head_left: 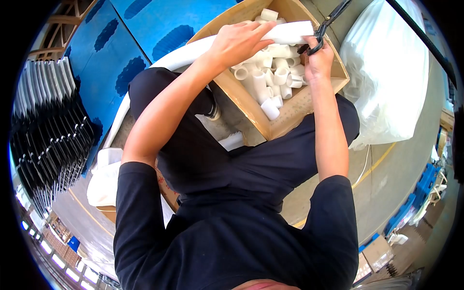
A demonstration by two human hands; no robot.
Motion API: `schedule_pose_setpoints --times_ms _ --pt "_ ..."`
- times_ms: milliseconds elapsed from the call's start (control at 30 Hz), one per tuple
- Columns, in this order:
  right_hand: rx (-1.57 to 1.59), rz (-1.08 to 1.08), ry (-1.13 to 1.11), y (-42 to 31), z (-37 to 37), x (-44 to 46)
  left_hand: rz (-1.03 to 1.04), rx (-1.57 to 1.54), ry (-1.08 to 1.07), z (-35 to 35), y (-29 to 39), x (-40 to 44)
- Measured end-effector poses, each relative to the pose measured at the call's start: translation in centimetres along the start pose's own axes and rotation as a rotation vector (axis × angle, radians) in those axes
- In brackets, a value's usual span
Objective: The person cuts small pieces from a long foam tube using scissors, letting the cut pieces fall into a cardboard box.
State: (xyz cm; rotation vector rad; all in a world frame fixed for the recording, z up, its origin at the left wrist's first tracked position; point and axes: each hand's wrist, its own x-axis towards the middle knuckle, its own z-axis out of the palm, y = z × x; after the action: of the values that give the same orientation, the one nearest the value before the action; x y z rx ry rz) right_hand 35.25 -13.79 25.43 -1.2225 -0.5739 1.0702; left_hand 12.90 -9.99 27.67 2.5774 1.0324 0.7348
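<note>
A long white foam tube [292, 33] runs across the top of an open cardboard box, its cut end at the right. My left hand [241, 41] is closed over the tube from above, a short way back from that end. In my right hand [319, 60] is a pair of black scissors [330, 20], fingers around the handles and blades pointing up and right, away from the tube. The handles are beside the tube's end; whether they touch it I cannot tell. Below both hands, the box [314, 104] holds many short cut foam pieces [281, 76].
A large clear plastic bag [386, 72] of white material stands right of the box. Blue panels [106, 53] with dark patches lie at the upper left. Stacked black and grey parts [53, 130] fan out at the far left. My bent legs [203, 159] flank the box.
</note>
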Motion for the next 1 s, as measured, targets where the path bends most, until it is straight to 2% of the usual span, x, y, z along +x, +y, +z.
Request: schedule_pose_setpoints --times_ms 133,233,300,333,400,533,600,733,800,900,967,1000 --pt "-0.026 -0.028 0.051 -0.6 0.2 0.1 -0.042 -0.108 -0.014 0.6 0.5 0.4" --pt "-0.049 -0.015 0.042 -0.6 -0.5 0.1 -0.054 -0.243 -0.11 0.3 0.6 0.8" --pt "-0.043 -0.02 0.031 -0.8 -0.3 -0.3 -0.236 -0.606 -0.202 1.3 -0.4 1.3" --pt "-0.036 -0.025 0.02 -0.9 -0.2 -0.5 -0.235 -0.607 -0.203 1.7 -0.7 1.4" --pt "-0.07 -0.032 0.001 -0.9 -0.6 -0.5 -0.35 -0.632 -0.375 2.2 -1.5 1.3" --pt "-0.094 -0.084 -0.053 -0.8 -0.8 -0.8 -0.456 -0.738 -0.374 1.8 -1.4 1.4" --pt "-0.111 -0.103 -0.073 -0.8 -0.9 -0.9 -0.424 -0.666 -0.657 1.2 -1.4 1.8" --pt "-0.12 -0.121 -0.1 -1.1 -0.9 -1.1 -0.367 -0.631 -0.641 -0.3 -1.3 2.0" --pt "-0.109 -0.067 -0.134 -1.6 -1.0 -1.3 -0.325 -0.726 -0.434 0.2 -2.6 2.0" --pt "-0.079 -0.003 -0.24 -1.2 -1.4 -1.8 -0.527 -0.807 -0.315 -1.5 -3.8 2.9" --pt "-0.058 0.007 -0.315 -0.6 -1.8 -2.4 -0.573 -0.91 -0.225 -2.7 -4.0 3.3" --pt "-0.091 0.065 -0.401 -0.3 -2.0 -2.8 -0.519 -0.962 -0.152 -2.1 -4.6 3.5"
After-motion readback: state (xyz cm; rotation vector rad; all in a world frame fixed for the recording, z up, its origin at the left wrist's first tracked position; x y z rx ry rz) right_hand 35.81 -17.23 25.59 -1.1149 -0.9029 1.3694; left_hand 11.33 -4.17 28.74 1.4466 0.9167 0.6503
